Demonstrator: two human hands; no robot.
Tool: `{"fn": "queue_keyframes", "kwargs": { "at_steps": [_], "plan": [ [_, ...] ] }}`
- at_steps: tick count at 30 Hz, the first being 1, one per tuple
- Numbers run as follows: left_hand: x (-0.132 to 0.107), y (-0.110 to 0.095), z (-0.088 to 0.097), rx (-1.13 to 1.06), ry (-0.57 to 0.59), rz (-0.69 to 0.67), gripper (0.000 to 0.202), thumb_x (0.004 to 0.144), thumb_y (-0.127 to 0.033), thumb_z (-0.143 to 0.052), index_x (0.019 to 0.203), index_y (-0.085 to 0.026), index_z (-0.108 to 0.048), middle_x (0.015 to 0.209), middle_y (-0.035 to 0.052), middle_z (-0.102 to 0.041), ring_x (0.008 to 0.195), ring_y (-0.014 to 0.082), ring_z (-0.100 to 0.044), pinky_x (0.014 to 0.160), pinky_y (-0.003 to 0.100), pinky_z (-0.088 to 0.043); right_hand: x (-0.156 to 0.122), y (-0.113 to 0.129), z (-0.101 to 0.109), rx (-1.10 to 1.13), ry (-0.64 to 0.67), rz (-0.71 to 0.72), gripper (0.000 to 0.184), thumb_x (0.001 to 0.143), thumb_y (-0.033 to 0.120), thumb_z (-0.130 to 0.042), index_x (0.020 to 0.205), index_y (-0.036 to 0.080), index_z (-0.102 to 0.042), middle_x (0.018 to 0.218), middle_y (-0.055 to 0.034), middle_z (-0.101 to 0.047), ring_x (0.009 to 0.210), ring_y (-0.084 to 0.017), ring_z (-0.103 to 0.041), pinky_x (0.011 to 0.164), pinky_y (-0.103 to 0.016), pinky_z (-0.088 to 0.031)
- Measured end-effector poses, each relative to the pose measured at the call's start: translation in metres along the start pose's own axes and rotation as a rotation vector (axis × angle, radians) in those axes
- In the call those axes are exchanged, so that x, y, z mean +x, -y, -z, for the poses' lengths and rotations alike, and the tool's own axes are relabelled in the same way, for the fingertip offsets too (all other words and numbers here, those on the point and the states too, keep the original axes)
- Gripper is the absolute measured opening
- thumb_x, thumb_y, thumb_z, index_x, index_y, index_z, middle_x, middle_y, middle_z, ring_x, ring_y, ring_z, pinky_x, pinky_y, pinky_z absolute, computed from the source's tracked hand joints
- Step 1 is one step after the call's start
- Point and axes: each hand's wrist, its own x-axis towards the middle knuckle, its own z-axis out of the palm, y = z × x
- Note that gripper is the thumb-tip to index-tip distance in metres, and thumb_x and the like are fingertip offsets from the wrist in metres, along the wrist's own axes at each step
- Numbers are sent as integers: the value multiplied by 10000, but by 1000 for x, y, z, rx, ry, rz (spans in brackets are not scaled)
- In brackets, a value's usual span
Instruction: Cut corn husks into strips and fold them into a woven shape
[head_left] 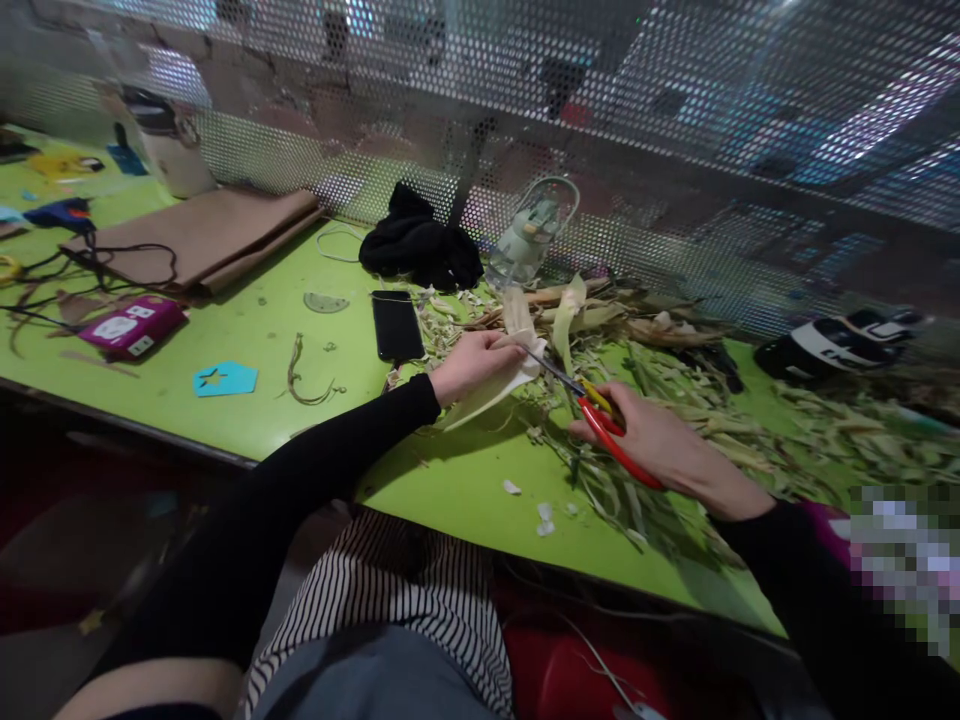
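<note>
My left hand (476, 366) pinches a pale corn husk (491, 397) a little above the green table (442, 480). The husk's long end hangs down below my fingers, toward the table. My right hand (651, 437) is closed around the red and yellow handles of a pair of scissors (611, 440). The scissor blades point left and reach the husk right beside my left fingertips; whether they are parted is hard to make out. Behind and to the right lies a heap of dried husks and cut strips (690, 400).
A black phone (397, 325) lies left of the husks, with a black cloth (420, 243) and a clear green bottle (529, 235) behind. Farther left are a purple power strip (133, 326), a blue tag (225, 379) and brown paper (199, 235). A perforated metal screen (300, 130) bounds the back.
</note>
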Motion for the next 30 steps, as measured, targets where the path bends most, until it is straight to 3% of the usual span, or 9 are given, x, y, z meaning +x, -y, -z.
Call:
{"fn": "queue_keyframes", "kwargs": {
  "at_steps": [8, 16, 22, 26, 30],
  "plan": [
    [-4, -4, -3, -103, 57, 93, 73, 884, -152, -666, 833, -105, -689, 672, -2, -651, 544, 65, -526, 564, 215, -382, -3, -3, -1, 65, 11, 63, 501, 810, 733, -525, 888, 238, -516, 721, -50, -684, 627, -232, -621, 565, -307, -402],
    [2, 2, 1, -133, 104, 138, 142, 892, -187, -698, 792, -92, -666, 659, 1, -656, 546, 74, -557, 578, 226, -398, -7, -2, 0, 123, -40, 133, 531, 834, 766, -468, 775, 240, -522, 689, -50, -683, 615, -227, -627, 585, -315, -420],
    [-1, 3, 1, -183, 163, 144, 151, 910, -189, -678, 797, -92, -657, 690, 15, -680, 567, 74, -598, 597, 216, -446, -12, -7, 2, 90, -39, 84, 515, 820, 753, -499, 755, 243, -526, 657, -44, -685, 574, -221, -622, 548, -304, -407],
    [-3, 0, 0, -73, 202, 152, 168, 909, -182, -670, 765, -100, -643, 628, -16, -630, 517, 56, -546, 545, 196, -398, -12, -9, 2, 7, -21, 25, 525, 780, 765, -544, 836, 243, -546, 664, -44, -685, 564, -230, -619, 528, -304, -401],
    [-8, -2, -1, 74, 285, 115, 148, 876, -179, -691, 754, -105, -654, 633, -30, -609, 508, 38, -496, 522, 181, -337, -13, -9, 1, 47, -20, 75, 540, 803, 779, -513, 820, 241, -547, 701, -44, -706, 585, -221, -627, 533, -299, -408]
  ]
}}
